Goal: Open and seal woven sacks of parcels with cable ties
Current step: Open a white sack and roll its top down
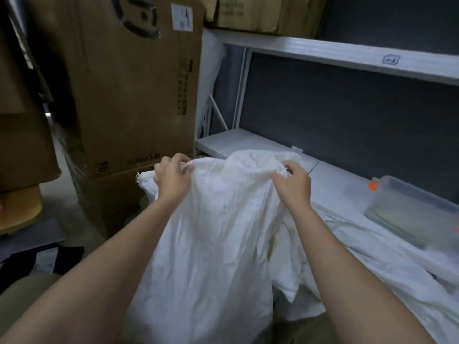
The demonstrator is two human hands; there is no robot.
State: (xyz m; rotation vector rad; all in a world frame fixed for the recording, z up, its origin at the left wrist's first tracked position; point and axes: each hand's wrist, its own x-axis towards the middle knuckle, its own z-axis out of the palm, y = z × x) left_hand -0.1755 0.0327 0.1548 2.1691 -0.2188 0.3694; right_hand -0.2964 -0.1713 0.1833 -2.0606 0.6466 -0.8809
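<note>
cardboard box (129,90) far left, upright | left hand (171,178) fingers curled, pinching sack's top edge | white sack (211,232) centre, held up before shelf | right hand (294,184) gripping same edge | shelf (330,184) behind | clear plastic tub (409,209) on shelf, right
</note>
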